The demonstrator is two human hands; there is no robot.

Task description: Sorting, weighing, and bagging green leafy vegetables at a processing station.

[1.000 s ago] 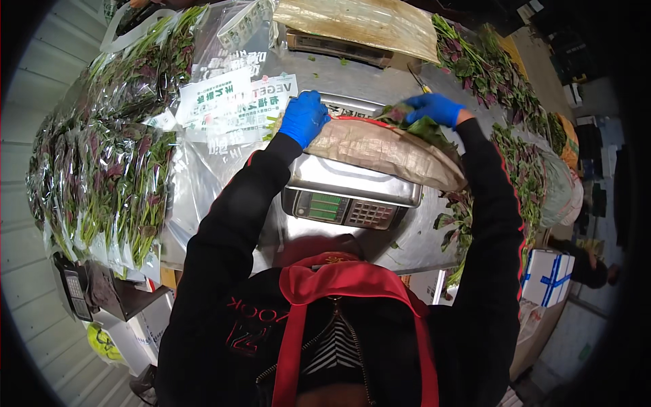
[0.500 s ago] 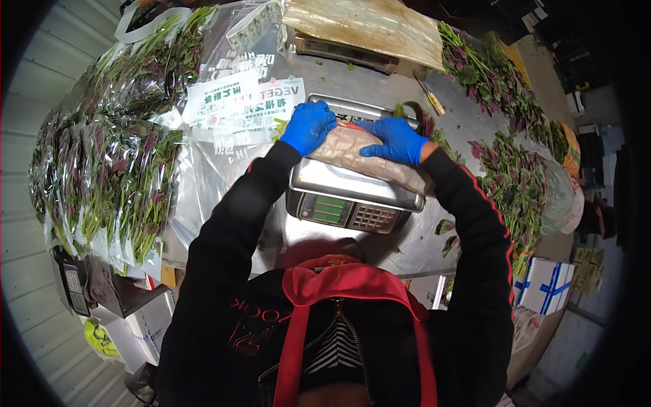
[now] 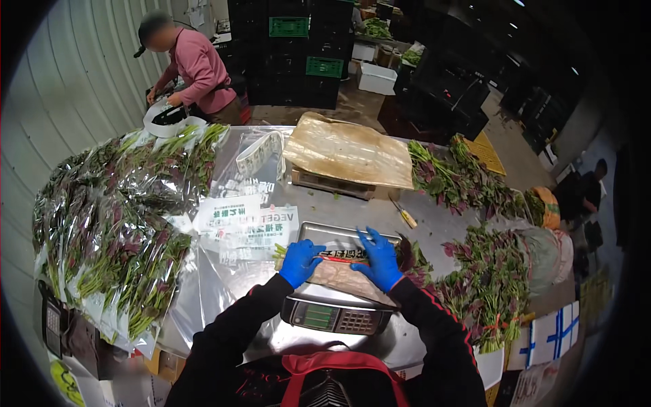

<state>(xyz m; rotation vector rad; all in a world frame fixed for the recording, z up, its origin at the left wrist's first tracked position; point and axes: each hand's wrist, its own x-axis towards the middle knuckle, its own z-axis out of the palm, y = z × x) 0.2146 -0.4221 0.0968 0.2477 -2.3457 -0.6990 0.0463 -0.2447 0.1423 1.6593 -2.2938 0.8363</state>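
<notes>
My left hand [image 3: 299, 263], in a blue glove, grips the left end of a tan paper wrapper [image 3: 349, 287] with a red edge, where green stems poke out. My right hand [image 3: 381, 264], also gloved in blue, has its fingers raised and apart, thumb side against the wrapper. Dark printed material and purple-green leaves [image 3: 412, 261] show beside it. The bundle lies on the steel tray of a digital scale [image 3: 333, 317]. Left of it are printed plastic bags [image 3: 241, 230] on the steel table [image 3: 442, 227].
Bagged greens [image 3: 112, 241] fill the left side; loose greens [image 3: 483, 285] lie right. A tan sheet [image 3: 347, 152] covers a platform behind, near a yellow-handled tool [image 3: 405, 214]. A co-worker in pink [image 3: 200, 71] stands back left, another person [image 3: 593, 186] at right. Dark crates [image 3: 295, 57] are stacked behind.
The view has tilted up, bringing the co-worker and crates into sight. My right hand moved left onto the bundle, and its fingers are now lifted and spread; my left hand still grips the wrapper.
</notes>
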